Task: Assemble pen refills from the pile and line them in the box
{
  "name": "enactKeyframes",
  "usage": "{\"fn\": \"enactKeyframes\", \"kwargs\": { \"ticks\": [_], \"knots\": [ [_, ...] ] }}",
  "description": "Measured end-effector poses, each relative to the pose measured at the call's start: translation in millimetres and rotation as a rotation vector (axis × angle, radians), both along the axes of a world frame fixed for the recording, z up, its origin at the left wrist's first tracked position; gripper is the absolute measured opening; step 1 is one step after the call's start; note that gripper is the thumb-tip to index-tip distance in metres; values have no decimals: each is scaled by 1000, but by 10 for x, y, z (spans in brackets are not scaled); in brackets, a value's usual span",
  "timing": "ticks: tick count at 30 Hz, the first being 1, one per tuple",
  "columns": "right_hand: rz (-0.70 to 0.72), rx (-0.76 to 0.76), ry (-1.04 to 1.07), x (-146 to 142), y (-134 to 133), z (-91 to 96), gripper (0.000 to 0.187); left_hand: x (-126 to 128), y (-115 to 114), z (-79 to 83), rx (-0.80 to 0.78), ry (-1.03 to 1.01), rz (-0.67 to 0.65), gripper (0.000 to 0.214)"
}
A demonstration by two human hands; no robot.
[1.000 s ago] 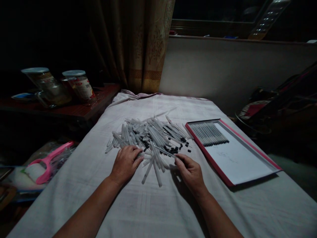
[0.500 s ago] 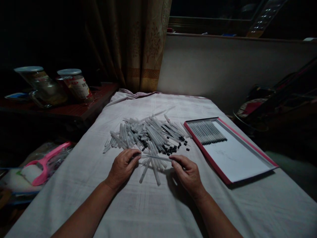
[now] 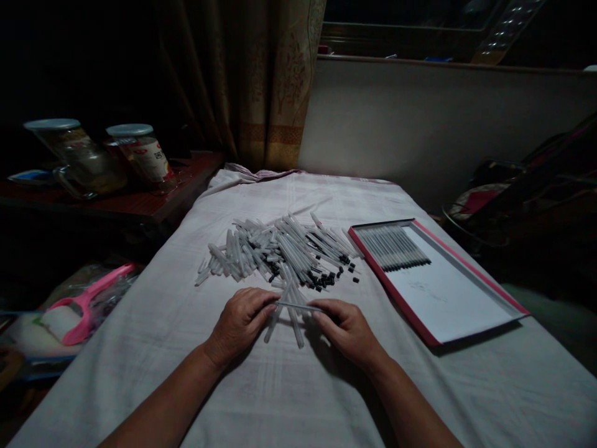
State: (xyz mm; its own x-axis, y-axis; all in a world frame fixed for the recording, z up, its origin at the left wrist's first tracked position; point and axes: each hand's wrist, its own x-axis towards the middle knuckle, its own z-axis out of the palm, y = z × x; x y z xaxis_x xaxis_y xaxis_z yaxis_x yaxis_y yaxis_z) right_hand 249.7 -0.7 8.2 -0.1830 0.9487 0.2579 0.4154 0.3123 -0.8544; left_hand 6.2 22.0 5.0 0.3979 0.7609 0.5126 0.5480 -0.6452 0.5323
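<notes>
Between the hands [image 3: 241, 318] [image 3: 347, 328], a slim pen tube [image 3: 297, 305] lies crosswise, pinched.

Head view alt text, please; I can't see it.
The left hand and right hand hold a slim rod between them, near a pile of translucent tubes and small black pieces on pale cloth; at right, a red-edged tray holds a row of pens.

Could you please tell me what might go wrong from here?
The slim rod, pinched between the left hand and the right hand, could slip and get lost among the similar pale tubes.

The small black pieces lie loose on the cloth, so a brush of the hand might scatter them.

A knock to the red-sided tray could disturb its neat row of pens.
</notes>
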Motion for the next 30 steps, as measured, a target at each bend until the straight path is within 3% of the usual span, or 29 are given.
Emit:
{"fn": "enactKeyframes", "kwargs": {
  "ticks": [5, 12, 17, 21, 25, 27, 30],
  "knots": [
    [94, -111, -69, 52, 7, -7, 25, 24, -19, -7, -71, -39, -27, 17],
    [145, -129, -65, 61, 22, -13, 26, 42, -42, 1, -98, -121, -34, 14],
    [144, -134, -90, 50, 18, -1, 25, 52, -39, 11, -147, -126, -38, 15],
    [94, -112, -131, 10, 31, 102, 27, 102, 18, -43, -276, -190, 17, 17],
    [-154, 66, -100, 342, 223, 288, 26, 102, 83, -102, -383, -326, 149, 36],
    [-400, 114, -41, 754, 405, 350, 30, 81, 104, -111, -405, -367, 197, 38],
    [-834, 73, 3, 1543, 705, 334, 41, 65, 116, -108, -409, -356, 220, 35]
  ]
}}
